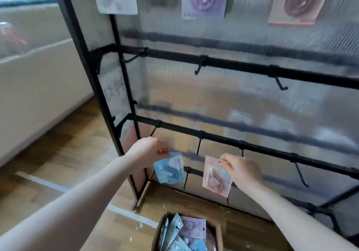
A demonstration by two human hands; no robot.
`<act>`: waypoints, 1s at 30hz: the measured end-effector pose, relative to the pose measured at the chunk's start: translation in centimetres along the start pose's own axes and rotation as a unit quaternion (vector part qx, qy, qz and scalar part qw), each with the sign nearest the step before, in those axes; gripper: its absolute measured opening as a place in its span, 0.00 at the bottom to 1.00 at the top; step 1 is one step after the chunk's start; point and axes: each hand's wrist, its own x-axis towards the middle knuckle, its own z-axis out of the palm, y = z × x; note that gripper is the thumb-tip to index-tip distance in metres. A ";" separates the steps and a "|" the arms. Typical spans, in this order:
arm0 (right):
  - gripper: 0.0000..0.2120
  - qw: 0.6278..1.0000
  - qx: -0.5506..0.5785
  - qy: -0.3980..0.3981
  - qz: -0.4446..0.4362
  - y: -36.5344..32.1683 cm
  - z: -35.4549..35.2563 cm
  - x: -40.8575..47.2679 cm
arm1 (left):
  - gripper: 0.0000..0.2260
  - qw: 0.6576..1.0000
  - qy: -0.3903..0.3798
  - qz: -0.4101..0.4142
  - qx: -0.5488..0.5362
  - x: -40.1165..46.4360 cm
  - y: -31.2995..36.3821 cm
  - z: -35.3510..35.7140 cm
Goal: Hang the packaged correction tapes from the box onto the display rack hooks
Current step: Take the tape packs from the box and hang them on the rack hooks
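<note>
Reaching toward a black display rack (252, 67), a person's left hand (149, 149) pinches the top of a blue correction tape packet (170, 170), while the right hand (242, 170) pinches a pink packet (215, 178) by its top edge. Both packets hang near the lower hooks (198, 146). Below, on the wooden floor (68, 153), an open cardboard box (218, 235) holds a loose heap of blue and pink packets (184, 235).
</note>
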 end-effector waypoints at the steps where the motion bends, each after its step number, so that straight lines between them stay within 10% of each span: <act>1: 0.10 1.000 0.000 0.013 -0.004 -0.4 -1.8 0.1 | 0.08 1.000 0.008 0.002 0.002 0.0 0.3 -1.9; 16: 0.10 0.965 0.057 0.247 -0.074 -4.5 -26.7 -1.0 | 0.05 0.983 0.174 0.034 0.040 -1.0 7.5 -25.9; 30: 0.09 0.898 0.135 0.414 -0.060 -2.9 -39.9 1.8 | 0.03 0.972 0.221 0.058 0.058 -1.1 11.7 -33.2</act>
